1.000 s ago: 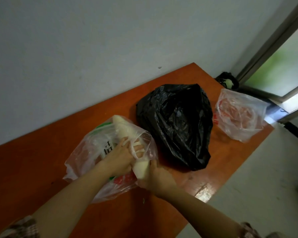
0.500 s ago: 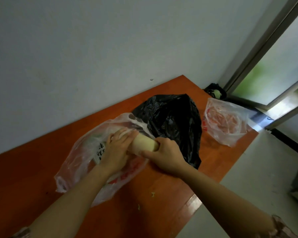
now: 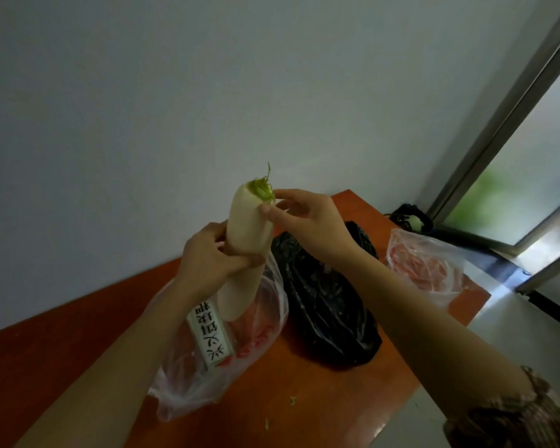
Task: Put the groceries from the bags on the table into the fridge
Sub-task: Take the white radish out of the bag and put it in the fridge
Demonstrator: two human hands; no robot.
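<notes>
radish (image 3: 244, 250): upright-ish, leaves up (slight tilt)
left hand (image 3: 207, 263): wrapped round its middle
right hand (image 3: 307, 221): pinching the top

Opaque black plastic bag (image 3: 324, 305): contents hidden. Clear plastic bag (image 3: 424, 270) at right corner of orange wooden table (image 3: 62, 350): reddish contents blurred. Table's left end cut off by frame.

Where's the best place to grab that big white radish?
Probably around its thick middle, coming from the side, as the left hand does. The radish stands nearly upright, long and smooth, and its leafy top looks too flimsy to hold.
</notes>
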